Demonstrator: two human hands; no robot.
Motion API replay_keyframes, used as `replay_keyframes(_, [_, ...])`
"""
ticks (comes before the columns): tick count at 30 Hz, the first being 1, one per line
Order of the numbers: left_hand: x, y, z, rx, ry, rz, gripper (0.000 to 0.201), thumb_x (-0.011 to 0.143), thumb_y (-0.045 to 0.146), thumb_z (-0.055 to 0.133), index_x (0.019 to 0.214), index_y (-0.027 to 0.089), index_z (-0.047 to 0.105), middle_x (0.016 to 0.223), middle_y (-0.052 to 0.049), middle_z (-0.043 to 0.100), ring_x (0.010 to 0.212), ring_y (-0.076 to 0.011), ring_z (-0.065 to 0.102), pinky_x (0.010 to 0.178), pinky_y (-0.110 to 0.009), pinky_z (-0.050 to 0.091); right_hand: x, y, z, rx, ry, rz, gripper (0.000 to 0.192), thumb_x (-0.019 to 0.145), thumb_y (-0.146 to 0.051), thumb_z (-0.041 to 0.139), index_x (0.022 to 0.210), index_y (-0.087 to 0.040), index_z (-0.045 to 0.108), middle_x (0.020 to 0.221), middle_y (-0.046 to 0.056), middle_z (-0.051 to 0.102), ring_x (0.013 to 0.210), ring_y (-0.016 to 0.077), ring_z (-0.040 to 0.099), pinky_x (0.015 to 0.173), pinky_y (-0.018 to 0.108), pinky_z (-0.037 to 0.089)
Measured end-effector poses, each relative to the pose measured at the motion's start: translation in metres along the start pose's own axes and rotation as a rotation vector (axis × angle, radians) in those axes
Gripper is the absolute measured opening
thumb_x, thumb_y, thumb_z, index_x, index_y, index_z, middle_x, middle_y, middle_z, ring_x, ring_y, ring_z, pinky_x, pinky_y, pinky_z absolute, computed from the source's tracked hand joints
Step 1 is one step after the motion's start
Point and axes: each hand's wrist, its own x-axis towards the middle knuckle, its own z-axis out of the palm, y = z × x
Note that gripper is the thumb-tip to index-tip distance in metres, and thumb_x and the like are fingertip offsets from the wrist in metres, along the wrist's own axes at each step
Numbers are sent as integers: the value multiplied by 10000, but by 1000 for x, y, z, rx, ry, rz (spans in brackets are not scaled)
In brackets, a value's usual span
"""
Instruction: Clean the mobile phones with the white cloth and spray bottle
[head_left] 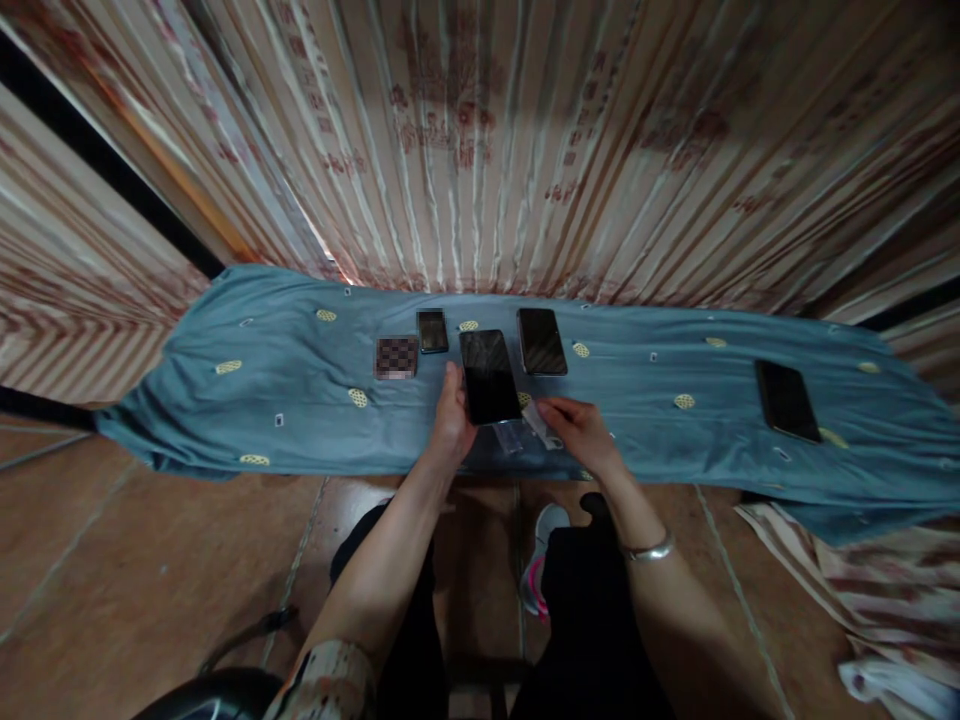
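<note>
While gripping a black, glossy, rectangular handset (pixel 489 377) in the left hand (pixel 453 418), pinching a small, flat, whitish strip (pixel 543 427) in the right hand (pixel 581 432)

Have the left thumb at the handset's left side, with the other fingers mostly hidden behind. Hold it over a teal cloth (pixel 315 425) printed with yellow pineapples. Have the right fingertips closed on the strip, near the handset's lower right corner. Can see crinkled, clear plastic (pixel 509 437) just below the handset; cannot tell whether joined to the strip.

Can see, lying on the cloth, a 2nd black, rectangular handset (pixel 542 342) just beyond to the right, and a 3rd black, rectangular handset (pixel 787 401) well apart at far right. To the left, can see a small, dark, rectangular device (pixel 433 333) and a brown, checkered, rectangular item (pixel 396 358), both pixelated, so cannot read any label. Can make out reddish, character-like marks on the cream, striped curtain (pixel 420 220), too blurred to read.
</note>
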Motion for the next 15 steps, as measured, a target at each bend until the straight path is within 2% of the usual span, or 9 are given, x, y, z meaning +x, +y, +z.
replay_keyframes(4, [2,-9,8,10,-15,-25,547,1014,524,365,1292,138,635,1133,-114,759,1181,-268,668,1029,-426,521,-7,4,-2,291,-137,245,391,622,-549,820,793,-198,797,696,-5,739,600,134,611,567,242,450])
replay_keyframes(8, [3,-23,20,-4,2,-72,562,993,552,407,1328,153,620,1161,-111,756,1155,-278,684,1014,-425,528,-13,1,0,533,-117,355,421,502,-518,908,728,-193,763,637,-22,719,534,100,589,510,210,437])
replay_keyframes(11, [6,-32,33,-11,-19,-89,552,1017,510,366,1356,144,601,1181,-115,751,1154,-270,686,1026,-427,518,-11,3,-3,642,-32,378,416,472,-467,928,723,-193,742,604,-29,703,492,89,579,470,203,443])
replay_keyframes(15, [20,-45,45,-15,-32,-108,530,994,526,435,1296,145,647,1171,-109,755,1135,-270,694,1015,-415,524,-4,12,-12,644,44,290,345,553,-452,876,728,-197,722,572,-28,676,458,97,568,429,218,450])
